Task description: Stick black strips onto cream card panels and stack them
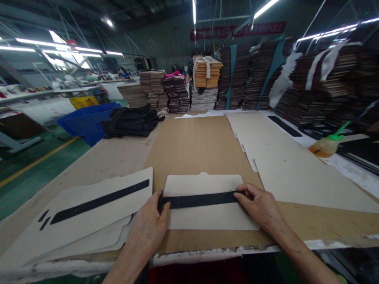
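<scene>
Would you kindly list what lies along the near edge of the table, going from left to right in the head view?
Stack of pale card panels with a long black strip on top → left hand → pale tabbed card panel crossed by a black strip → right hand → large pale card sheet.

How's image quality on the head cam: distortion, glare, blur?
Head view: strong wide-angle bend, table edge and stacks curve toward the borders; ceiling tubes blow out white; even light, soft shadows; centre sharp on both hands, left, right, and the black strip; corners smeared.
</scene>
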Motion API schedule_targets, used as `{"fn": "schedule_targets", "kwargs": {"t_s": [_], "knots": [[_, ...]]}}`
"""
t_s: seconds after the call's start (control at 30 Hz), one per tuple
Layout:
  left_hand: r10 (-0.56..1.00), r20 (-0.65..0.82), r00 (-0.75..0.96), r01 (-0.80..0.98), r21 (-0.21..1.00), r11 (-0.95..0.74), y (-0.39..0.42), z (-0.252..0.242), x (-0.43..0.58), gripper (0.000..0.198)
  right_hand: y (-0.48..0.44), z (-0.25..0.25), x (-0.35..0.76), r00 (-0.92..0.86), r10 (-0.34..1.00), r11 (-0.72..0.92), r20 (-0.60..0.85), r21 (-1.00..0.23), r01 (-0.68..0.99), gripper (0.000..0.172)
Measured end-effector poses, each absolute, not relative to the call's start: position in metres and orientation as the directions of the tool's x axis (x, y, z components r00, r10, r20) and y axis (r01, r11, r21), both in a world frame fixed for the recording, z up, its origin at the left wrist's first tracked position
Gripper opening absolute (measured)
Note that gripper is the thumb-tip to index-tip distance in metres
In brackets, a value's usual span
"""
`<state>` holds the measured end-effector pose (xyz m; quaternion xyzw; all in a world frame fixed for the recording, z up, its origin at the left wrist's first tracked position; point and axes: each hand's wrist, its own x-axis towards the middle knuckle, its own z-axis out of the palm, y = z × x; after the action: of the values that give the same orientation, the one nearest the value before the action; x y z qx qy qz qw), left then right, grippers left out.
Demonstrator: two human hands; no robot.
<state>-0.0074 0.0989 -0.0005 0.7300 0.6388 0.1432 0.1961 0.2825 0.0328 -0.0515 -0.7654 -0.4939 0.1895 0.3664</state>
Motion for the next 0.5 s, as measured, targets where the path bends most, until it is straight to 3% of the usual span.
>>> {"fn": "schedule_targets", "kwargs": {"t_s": [0.3,0.5], "knots": [[0.990,-0.033,0.134,0.891,0.443,-0.105,0.102,-0.007,-0.008,0.026,0.033,-0.050,0.281,0.429,0.900,-0.252,0.079,-0.709,0.659,0.026],[0.991,-0.044,0.127,0.882,0.461,-0.093,0.104,-0.010,-0.007,0.023,0.031,-0.054,0.280,0.372,0.922,-0.231,0.108,-0.618,0.751,0.025]]}}
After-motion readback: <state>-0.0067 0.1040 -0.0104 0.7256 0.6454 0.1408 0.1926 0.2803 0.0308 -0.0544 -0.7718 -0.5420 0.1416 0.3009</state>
